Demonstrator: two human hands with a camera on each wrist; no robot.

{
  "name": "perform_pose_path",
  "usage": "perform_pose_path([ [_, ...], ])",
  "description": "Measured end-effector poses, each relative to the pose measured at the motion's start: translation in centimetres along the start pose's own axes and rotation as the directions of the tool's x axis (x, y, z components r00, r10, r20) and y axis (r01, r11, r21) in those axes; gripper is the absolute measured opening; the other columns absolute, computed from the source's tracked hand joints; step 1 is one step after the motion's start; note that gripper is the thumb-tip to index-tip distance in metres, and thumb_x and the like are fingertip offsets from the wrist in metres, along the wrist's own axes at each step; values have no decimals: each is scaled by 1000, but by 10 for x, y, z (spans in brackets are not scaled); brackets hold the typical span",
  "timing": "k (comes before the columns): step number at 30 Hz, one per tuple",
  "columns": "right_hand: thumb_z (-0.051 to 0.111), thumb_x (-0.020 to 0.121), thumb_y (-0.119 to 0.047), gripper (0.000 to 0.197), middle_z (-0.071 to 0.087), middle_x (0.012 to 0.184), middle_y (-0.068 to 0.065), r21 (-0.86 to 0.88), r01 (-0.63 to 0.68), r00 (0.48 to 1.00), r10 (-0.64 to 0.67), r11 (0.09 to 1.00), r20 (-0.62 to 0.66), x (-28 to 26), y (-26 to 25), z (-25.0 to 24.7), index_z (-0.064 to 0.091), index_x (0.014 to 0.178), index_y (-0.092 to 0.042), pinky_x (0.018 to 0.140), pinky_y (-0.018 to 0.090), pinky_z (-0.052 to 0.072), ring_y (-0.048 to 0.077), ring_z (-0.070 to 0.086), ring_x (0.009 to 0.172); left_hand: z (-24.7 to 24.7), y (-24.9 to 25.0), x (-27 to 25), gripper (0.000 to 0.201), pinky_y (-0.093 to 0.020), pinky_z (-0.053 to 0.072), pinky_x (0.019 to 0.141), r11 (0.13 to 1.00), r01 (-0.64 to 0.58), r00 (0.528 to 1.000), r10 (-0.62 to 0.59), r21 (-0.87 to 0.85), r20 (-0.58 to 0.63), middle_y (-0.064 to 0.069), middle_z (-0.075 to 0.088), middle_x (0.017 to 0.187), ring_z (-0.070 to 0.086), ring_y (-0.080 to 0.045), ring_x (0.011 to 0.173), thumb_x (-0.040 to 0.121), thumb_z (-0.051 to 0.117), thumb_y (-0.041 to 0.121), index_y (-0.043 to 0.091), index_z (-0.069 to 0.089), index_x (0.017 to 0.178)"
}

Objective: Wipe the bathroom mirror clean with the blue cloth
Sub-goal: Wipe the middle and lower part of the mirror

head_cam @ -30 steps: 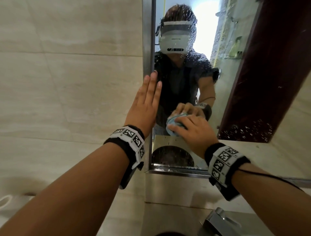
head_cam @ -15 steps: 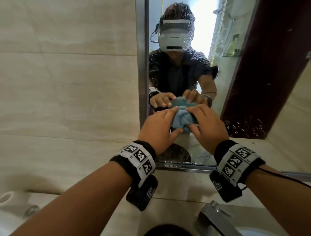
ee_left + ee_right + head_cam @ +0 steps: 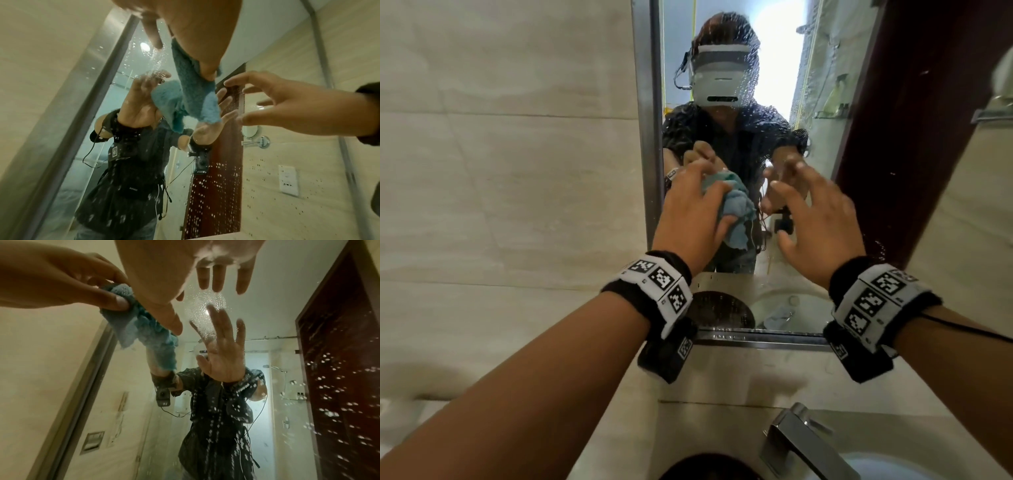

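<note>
The blue cloth [image 3: 736,205] is bunched in my left hand [image 3: 698,205], whose fingers and thumb curl round it close to the mirror's left edge. The mirror [image 3: 822,102] is speckled with water drops and reflects me and both hands. My right hand [image 3: 822,219] is beside the cloth with its fingers spread and nothing in it, a little short of the glass. In the left wrist view the cloth [image 3: 197,91] hangs from under my palm. In the right wrist view my left thumb pinches the cloth [image 3: 139,324] while my right hand's fingers [image 3: 218,279] point at the wet glass.
The mirror's metal frame [image 3: 650,102] meets a beige tiled wall [image 3: 517,171] on the left. A chrome tap [image 3: 801,442] and the basin [image 3: 893,466] lie below my arms. A dark red door [image 3: 893,137] shows in the reflection on the right.
The cloth has passed from my right hand to my left. My left hand came off the mirror's left frame and took it; my right hand let go and spread its fingers.
</note>
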State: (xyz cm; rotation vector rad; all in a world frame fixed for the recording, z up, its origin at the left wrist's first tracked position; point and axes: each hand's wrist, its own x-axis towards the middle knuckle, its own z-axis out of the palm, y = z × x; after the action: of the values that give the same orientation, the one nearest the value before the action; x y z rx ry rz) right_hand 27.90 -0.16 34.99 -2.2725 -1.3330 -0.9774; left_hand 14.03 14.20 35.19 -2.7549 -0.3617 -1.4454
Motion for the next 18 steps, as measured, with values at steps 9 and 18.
perform_pose_path([
  [9, 69, 78, -41, 93, -14, 156, 13, -126, -63, 997, 69, 990, 42, 20, 0, 22, 11, 149, -27, 113, 57, 9, 34, -7, 143, 24, -11, 4, 36, -44, 46, 88, 905, -282, 959, 275, 319, 67, -11, 61, 112, 53, -32, 105, 69, 62, 19, 17, 66, 105],
  [18, 65, 81, -37, 89, -12, 156, 15, -128, -58, 998, 60, 990, 14, 18, 1, 27, 10, 149, -25, 113, 58, 9, 35, -7, 143, 33, -28, -23, 56, -45, 45, 97, 850, -416, 902, 338, 324, 270, -14, 60, 125, 58, -33, 113, 70, 65, 22, 13, 61, 125],
])
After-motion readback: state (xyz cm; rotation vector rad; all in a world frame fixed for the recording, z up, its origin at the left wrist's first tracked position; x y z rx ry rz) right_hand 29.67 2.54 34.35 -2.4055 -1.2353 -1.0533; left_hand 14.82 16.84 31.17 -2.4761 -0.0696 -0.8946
